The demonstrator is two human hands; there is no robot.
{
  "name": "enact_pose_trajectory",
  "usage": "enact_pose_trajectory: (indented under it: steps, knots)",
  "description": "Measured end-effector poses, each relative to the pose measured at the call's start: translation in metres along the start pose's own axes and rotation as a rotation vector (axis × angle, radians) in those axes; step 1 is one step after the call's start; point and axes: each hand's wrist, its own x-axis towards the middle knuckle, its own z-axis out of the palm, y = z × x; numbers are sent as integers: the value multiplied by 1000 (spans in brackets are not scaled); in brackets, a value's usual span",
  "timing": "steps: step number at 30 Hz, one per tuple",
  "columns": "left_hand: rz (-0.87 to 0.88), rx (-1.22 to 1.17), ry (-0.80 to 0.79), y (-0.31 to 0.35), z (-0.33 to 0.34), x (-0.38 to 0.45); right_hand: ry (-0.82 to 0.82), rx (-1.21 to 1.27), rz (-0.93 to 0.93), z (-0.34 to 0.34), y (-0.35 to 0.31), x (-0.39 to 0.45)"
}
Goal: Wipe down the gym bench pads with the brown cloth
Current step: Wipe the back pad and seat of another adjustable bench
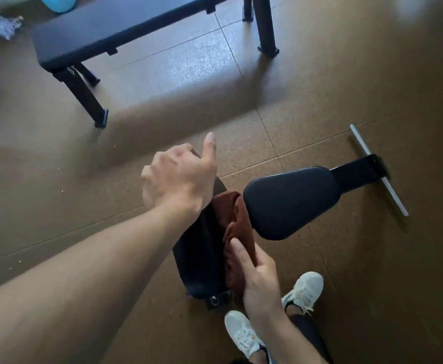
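Step in hand: wiping the raised back pad of the adjustable bench. Right hand presses the brown cloth to its right edge, fingers nearly straight. Left hand curls over the pad's top, thumb raised, steadying it. Seat pad just beside likely comes next; flat bench stands well apart.

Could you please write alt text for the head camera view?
A person's right hand presses a brown cloth against the raised back pad of a gym bench, while the left hand grips the pad's top. The seat pad lies beyond; a flat bench stands behind.
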Motion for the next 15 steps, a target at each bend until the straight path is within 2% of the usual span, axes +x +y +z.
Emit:
enact_pose_trajectory:
  steps: [3,6,10,13,15]
  knots:
    - [4,-9,-10,-1,-1,-1,-63,-5,-48,5,-12,2]
    - [12,-20,-14,2,-3,-1,-66,-58,3,3,-8,44]
    - [-13,-11,-21,0,-2,1,101,-249,195,-14,41,108]
    - [-23,-9,-27,0,-3,-1,212,-228,382,-26,69,117]
    - [-10,6,-24,0,-2,-2,227,-187,392,-25,69,110]
